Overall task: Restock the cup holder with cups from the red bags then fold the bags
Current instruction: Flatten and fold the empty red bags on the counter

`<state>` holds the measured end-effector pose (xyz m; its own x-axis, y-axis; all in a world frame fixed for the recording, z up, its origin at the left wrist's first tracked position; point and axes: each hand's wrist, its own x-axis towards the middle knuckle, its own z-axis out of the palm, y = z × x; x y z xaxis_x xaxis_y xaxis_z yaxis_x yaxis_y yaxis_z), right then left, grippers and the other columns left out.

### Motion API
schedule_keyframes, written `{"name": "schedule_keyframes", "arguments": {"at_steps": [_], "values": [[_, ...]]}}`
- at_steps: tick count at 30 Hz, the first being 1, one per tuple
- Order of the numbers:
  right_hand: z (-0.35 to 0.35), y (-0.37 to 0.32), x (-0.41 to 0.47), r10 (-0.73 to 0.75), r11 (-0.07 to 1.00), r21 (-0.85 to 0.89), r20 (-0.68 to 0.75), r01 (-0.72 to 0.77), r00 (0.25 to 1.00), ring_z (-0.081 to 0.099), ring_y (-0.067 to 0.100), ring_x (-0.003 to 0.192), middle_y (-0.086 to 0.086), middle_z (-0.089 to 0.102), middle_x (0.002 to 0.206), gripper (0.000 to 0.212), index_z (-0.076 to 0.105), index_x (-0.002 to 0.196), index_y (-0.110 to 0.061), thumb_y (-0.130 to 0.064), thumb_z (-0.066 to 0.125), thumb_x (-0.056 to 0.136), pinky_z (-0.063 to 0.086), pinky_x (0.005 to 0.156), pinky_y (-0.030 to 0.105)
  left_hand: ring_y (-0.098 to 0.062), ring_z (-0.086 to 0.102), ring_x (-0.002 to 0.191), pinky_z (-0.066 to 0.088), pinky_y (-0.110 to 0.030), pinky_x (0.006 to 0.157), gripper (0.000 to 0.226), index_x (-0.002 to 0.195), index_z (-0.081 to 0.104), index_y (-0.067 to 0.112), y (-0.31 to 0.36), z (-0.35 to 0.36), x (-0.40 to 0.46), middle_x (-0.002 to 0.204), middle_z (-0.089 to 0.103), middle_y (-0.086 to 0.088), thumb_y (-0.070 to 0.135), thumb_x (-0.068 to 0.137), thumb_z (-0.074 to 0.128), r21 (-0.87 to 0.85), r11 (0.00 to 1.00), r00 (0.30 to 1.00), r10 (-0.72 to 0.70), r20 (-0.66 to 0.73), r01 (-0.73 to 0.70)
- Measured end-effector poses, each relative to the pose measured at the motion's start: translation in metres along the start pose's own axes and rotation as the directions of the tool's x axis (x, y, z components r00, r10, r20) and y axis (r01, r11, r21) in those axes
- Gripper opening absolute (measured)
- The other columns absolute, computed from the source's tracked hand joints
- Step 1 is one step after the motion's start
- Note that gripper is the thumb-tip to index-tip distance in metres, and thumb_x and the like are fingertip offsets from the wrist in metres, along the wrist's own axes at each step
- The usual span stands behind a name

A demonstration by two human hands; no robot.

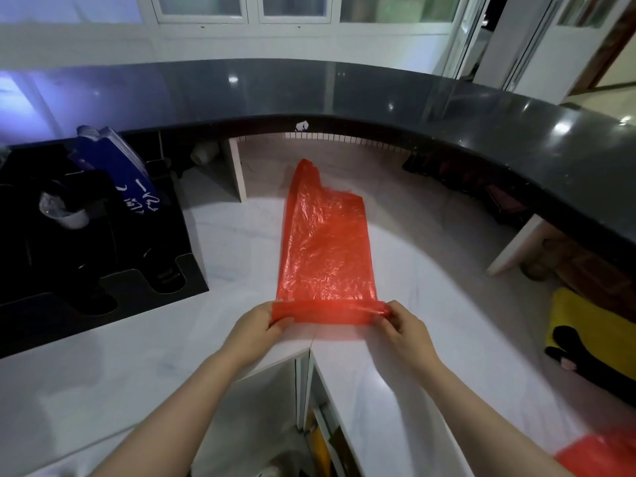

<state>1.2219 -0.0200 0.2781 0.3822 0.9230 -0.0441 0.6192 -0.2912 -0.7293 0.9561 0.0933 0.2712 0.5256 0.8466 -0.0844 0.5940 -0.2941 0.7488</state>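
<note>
- I see the red bag (325,242) lying flat on the white desk (430,263) at the centre of the frame, its long axis running from my hands up toward the top of the frame, narrowing to a crumpled tip at the far end.
- The near end is turned over into a narrow band running left to right across the frame.
- My left hand (256,327) pinches the left end of that band, thumb on top and fingers curled beneath.
- My right hand (406,327) pinches the right end the same way, fingers bent round the plastic.
- At the left of the frame there's the black cup holder (103,270), with a clear cup (63,210) showing in one slot and a blue packet (117,166) with white writing leaning behind it.
- A raised dark counter (378,94) curves across the upper frame, with white uprights (237,170) beneath it closing in the far side of the desk.
- A yellow and black item (595,342) lies at the right edge, well apart from the bag.
- There's another patch of red plastic (602,456) in the lower right corner.
- The desk's near edges meet at a corner just below my hands, with an open gap under it.
- Bare white surface lies on both sides of the bag.
</note>
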Motion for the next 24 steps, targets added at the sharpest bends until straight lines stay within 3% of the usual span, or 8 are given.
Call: {"name": "schedule_keyframes", "arguments": {"at_steps": [2,5,9,13,18,21,23,24], "values": [[0.003,0.003,0.005,-0.026,0.999,-0.032,-0.038,0.025,0.999,0.056,0.016,0.071,-0.004,0.062,0.071,0.017,0.055,0.077,-0.015,-0.024,0.058,0.092,0.04,0.06,0.026,-0.007,0.06,0.096,0.044,-0.021,0.076,0.021,0.109,0.067,0.036,0.003,0.003,0.003,0.105,0.067,0.017,0.035,0.095,0.051,-0.05,0.997,0.997,-0.063,-0.052,0.06],[0.007,0.003,0.01,-0.024,0.997,-0.072,-0.079,0.018,0.997,0.046,0.013,0.063,-0.005,0.05,0.058,0.031,0.045,0.065,-0.015,-0.024,0.059,0.091,0.026,0.051,0.021,-0.011,0.062,0.082,0.043,-0.026,0.065,0.015,0.087,0.065,0.04,0.006,0.006,0.006,0.081,0.067,0.018,0.041,0.094,0.052,-0.073,0.986,0.981,-0.155,-0.113,0.147],[0.012,0.0,0.014,0.001,0.997,-0.082,-0.123,-0.011,0.992,0.04,0.006,0.063,-0.005,0.048,0.056,0.039,0.037,0.06,-0.022,-0.027,0.061,0.09,0.025,0.05,0.017,-0.004,0.064,0.081,0.05,-0.031,0.072,0.014,0.094,0.063,0.034,0.01,0.01,0.005,0.087,0.069,0.017,0.043,0.084,0.064,-0.264,0.943,0.955,-0.252,-0.159,0.204],[0.013,-0.001,0.016,0.051,0.997,-0.045,-0.143,-0.058,0.988,0.049,0.013,0.07,-0.007,0.055,0.062,0.02,0.05,0.074,-0.027,-0.03,0.062,0.089,0.028,0.054,0.018,-0.01,0.043,0.054,0.032,-0.03,0.054,0.025,0.071,0.053,0.021,0.018,0.011,0.006,0.057,0.049,0.008,0.035,0.09,0.061,-0.251,0.951,0.933,-0.248,-0.26,0.183],[0.016,0.0,0.017,0.069,0.997,-0.024,-0.183,-0.074,0.981,0.053,0.009,0.066,-0.007,0.059,0.065,0.011,0.057,0.082,-0.026,-0.029,0.065,0.088,0.03,0.054,0.015,-0.014,0.04,0.054,0.028,-0.029,0.051,0.035,0.063,0.047,0.018,0.023,0.013,0.008,0.051,0.042,0.008,0.031,0.093,0.058,-0.193,0.963,0.911,-0.245,-0.332,0.189],[0.019,-0.001,0.018,0.07,0.996,-0.046,-0.189,-0.08,0.979,0.054,0.013,0.067,-0.008,0.056,0.061,0.008,0.056,0.089,-0.026,-0.022,0.062,0.086,0.03,0.053,0.019,-0.013,0.057,0.069,0.032,-0.013,0.053,0.012,0.084,0.058,0.024,0.028,0.016,0.006,0.068,0.057,0.014,0.032,0.09,0.063,-0.247,0.947,0.885,-0.287,-0.366,0.205],[0.022,0.002,0.016,0.049,0.996,-0.059,-0.202,-0.062,0.978,0.052,0.016,0.073,-0.008,0.053,0.06,0.02,0.054,0.102,-0.025,-0.017,0.06,0.084,0.032,0.054,0.026,-0.007,0.059,0.092,0.043,-0.012,0.072,0.04,0.122,0.051,0.028,0.031,0.019,0.007,0.101,0.062,0.011,0.037,0.087,0.066,-0.259,0.943,0.894,-0.292,-0.339,0.21],[0.023,0.003,0.015,0.038,0.997,-0.064,-0.211,-0.053,0.977,0.051,0.014,0.073,-0.008,0.052,0.06,0.024,0.053,0.106,-0.024,-0.015,0.06,0.084,0.032,0.055,0.026,-0.009,0.055,0.106,0.046,-0.021,0.085,0.056,0.135,0.041,0.029,0.031,0.02,0.007,0.118,0.057,0.007,0.039,0.086,0.067,-0.145,0.972,0.912,-0.223,-0.345,0.183]]}}
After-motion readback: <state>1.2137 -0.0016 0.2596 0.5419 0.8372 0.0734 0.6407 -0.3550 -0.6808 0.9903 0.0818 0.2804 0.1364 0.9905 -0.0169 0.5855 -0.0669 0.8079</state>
